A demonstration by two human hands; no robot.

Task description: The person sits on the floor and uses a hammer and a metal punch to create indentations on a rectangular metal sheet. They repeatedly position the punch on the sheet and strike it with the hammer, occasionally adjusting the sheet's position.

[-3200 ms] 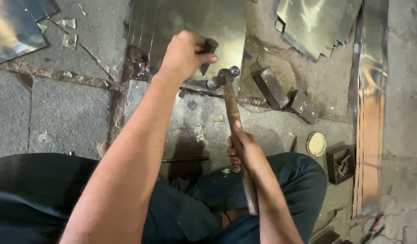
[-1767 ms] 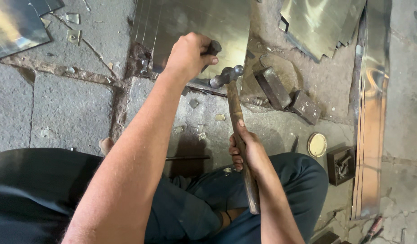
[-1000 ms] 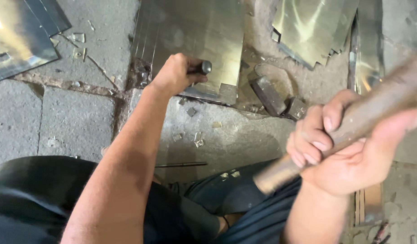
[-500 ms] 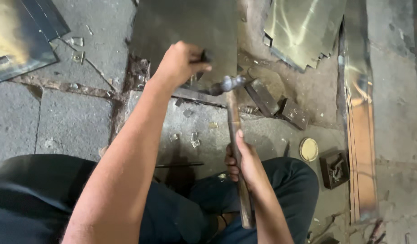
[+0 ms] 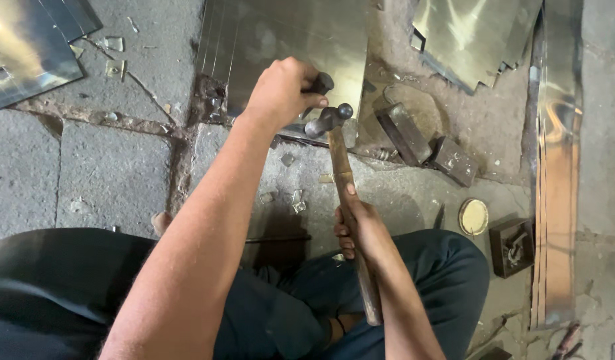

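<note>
The left hand (image 5: pixel 281 90) is clenched around a short dark punch (image 5: pixel 321 83), of which only the top end shows out of the fist. It holds the punch on the near edge of a shiny metal sheet (image 5: pixel 281 33) that lies flat on the stone floor (image 5: pixel 67 173). The right hand (image 5: pixel 357 230) grasps the wooden handle of a hammer (image 5: pixel 344 187), near the middle of its length. The long axis of the hammer runs from the right hand forward toward the left hand. The steel head (image 5: pixel 327 120) is just beside the left fist and a little nearer to the person than the top of the punch; I cannot tell if it touches. So the punch lies straight ahead of the right hand, and the left hand is the nearer one. To the right of the left hand lie two dark metal blocks (image 5: pixel 424 140), and to the right of the right hand a small round lid (image 5: pixel 473 217).
</note>
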